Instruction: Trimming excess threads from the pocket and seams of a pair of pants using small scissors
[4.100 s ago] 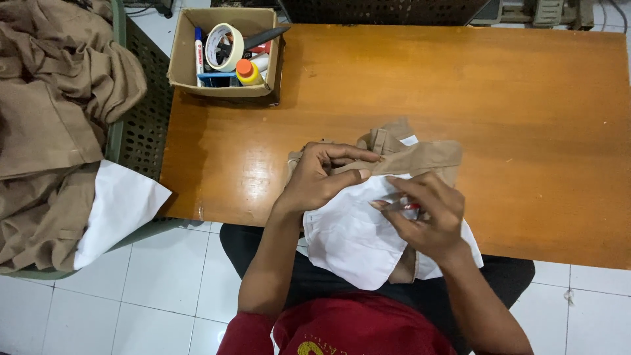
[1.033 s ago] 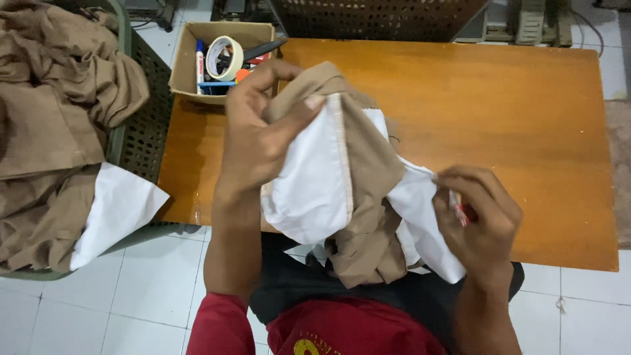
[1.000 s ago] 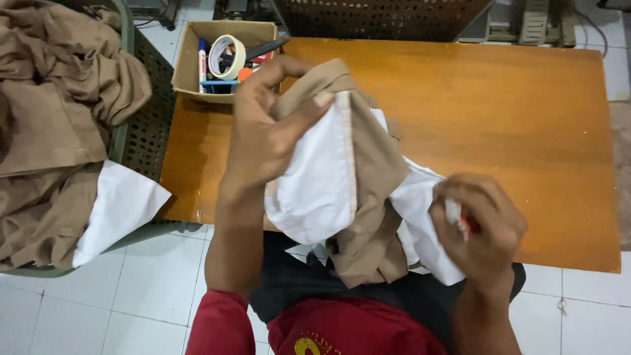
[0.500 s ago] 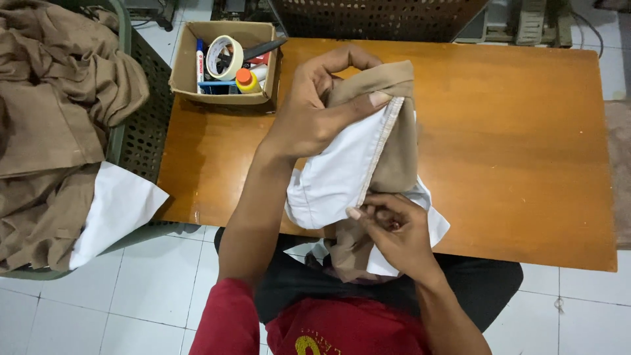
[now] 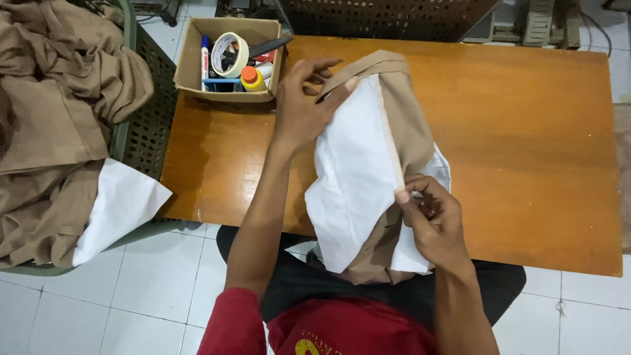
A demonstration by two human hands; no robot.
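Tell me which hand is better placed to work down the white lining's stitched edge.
Probably right: the right hand already pinches the stitched edge of the tan garment with white lining, while the left hand holds its top up.

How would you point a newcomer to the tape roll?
Start at the wooden table and go to its far left corner, where a small cardboard box sits. The tape roll leans inside it: a pale ring with an open centre, unlike the markers and orange-capped bottle beside it.

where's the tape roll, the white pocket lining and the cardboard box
tape roll (image 5: 231,52), head view, on its upper rim
white pocket lining (image 5: 351,171), head view, mid panel
cardboard box (image 5: 223,96), head view, front wall
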